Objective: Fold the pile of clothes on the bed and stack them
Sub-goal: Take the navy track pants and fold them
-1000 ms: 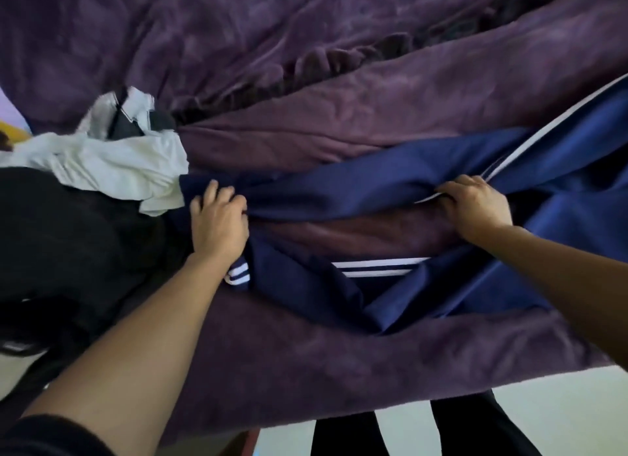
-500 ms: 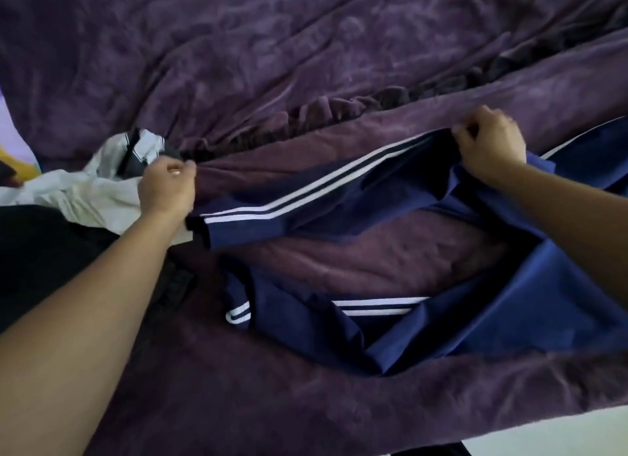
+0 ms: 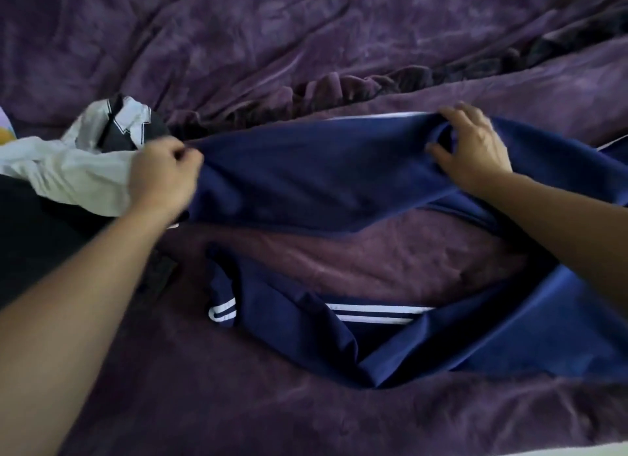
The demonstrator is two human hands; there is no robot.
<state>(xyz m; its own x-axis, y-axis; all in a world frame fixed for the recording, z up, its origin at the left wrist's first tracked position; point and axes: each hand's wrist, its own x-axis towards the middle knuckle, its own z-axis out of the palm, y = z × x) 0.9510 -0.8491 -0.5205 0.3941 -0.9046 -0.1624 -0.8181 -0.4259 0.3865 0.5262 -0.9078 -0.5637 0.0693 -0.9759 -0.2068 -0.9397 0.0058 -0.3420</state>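
So the navy track pants (image 3: 323, 180) are spread sideways across the purple blanket (image 3: 306, 47) on the bed. One leg is lifted and stretched taut between both hands. The other leg (image 3: 289, 323) lies flat nearer the person with its white stripes (image 3: 373, 310) showing.

The left hand (image 3: 163, 180) is closed into a tight pinch on the cuff end of the raised leg, thumb against curled fingers. It's a bit motion-blurred, so I can't say exactly how much fabric is in there. The right hand (image 3: 475, 153) has its fingers hooked over the top edge of the leg further up, with the thumb splayed out on the near face of the cloth, so it's got a real hold too.

The fabric looks like that thin, slick polyester stuff: light, totally floppy, no stiffness at all. I'd bet it slides off itself the moment you let go. The best places to hold are probably the cuff and the side seam by the stripes, since those edges are the only firm bits. From there, lay this leg on top of the other one.

Just left of the pants, a crumpled white garment (image 3: 68, 173) lies next to a black garment (image 3: 40, 245), both unfolded.
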